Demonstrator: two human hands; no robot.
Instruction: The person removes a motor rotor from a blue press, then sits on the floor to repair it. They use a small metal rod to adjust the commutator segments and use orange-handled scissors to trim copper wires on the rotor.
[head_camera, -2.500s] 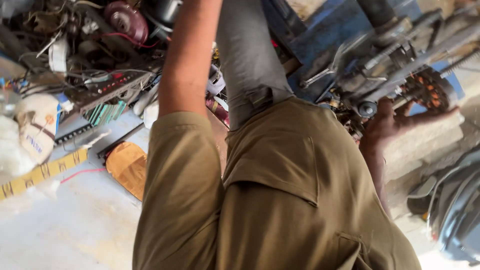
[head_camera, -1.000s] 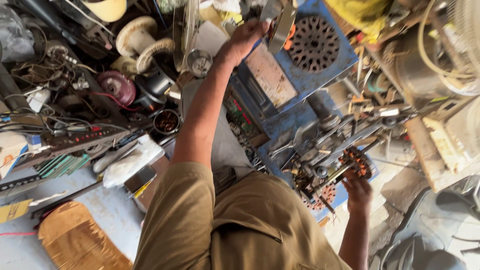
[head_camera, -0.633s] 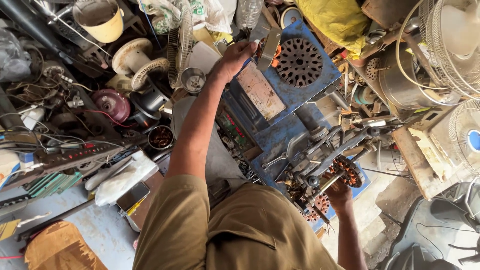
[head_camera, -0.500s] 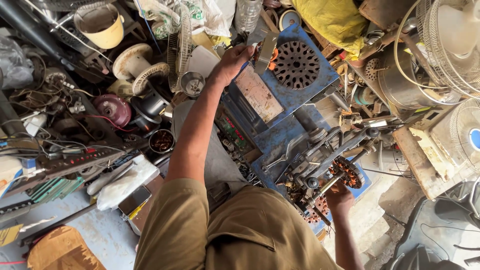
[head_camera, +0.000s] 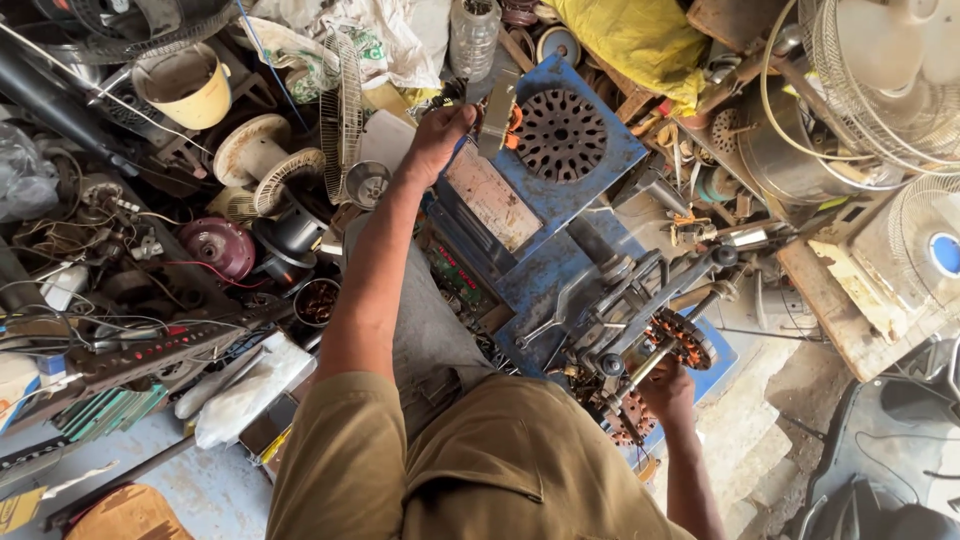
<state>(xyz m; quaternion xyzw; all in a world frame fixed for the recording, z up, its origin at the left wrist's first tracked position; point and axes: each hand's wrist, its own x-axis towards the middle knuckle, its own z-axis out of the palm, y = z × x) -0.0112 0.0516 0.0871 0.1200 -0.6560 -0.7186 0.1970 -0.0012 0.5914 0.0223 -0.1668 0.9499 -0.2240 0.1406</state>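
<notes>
Cluttered workshop floor surrounds a blue winding machine (head_camera: 560, 215). Left hand (head_camera: 437, 137) reaches forward, fingers closed around a metal part (head_camera: 497, 115) at the machine's far end. Right hand (head_camera: 668, 390) grips a copper-wound stator (head_camera: 682, 340) near the machine's front.

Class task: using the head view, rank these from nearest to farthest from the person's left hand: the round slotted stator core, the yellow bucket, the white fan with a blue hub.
From the left hand:
1. Stator core, just right, on the blue machine.
2. Yellow bucket, far left.
3. White fan, right edge.
</notes>
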